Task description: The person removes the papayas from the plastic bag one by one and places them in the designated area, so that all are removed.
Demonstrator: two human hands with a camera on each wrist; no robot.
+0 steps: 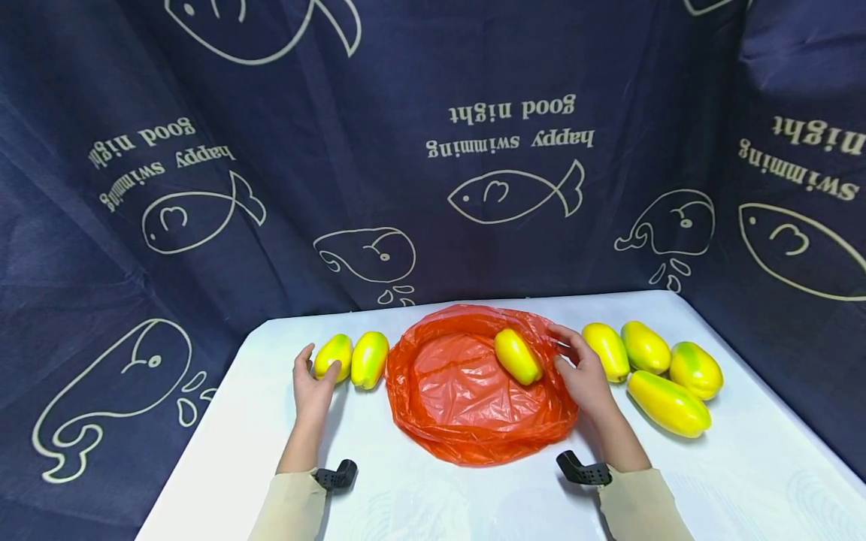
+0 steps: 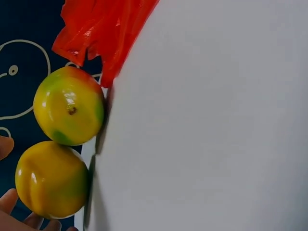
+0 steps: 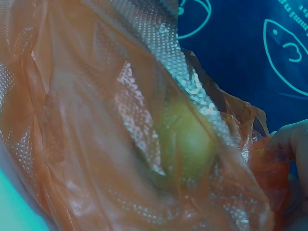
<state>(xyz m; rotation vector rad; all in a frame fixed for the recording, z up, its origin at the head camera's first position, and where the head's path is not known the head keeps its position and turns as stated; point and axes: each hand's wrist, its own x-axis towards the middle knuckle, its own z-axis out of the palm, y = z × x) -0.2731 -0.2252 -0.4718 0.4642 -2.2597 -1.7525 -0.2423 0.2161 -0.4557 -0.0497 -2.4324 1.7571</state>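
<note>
A yellow-green papaya (image 1: 334,357) stands at the left of the table. My left hand (image 1: 314,387) curls round its left side, with the thumb across its near side; in the left wrist view the fingertips (image 2: 52,225) lie right at the fruit. Just right of it is a second papaya (image 1: 370,361). A red plastic bag (image 1: 460,447) lies spread wide in the middle, mouth up, with one papaya (image 1: 518,356) inside at its right. My right hand (image 1: 585,376) pinches the bag's right rim; part of its fingers is hidden behind the plastic.
Several more papayas (image 1: 666,404) lie grouped on the right of the white table (image 1: 473,503), close beside my right hand. A dark blue curtain (image 1: 379,165) with fish drawings hangs behind the table and along its sides.
</note>
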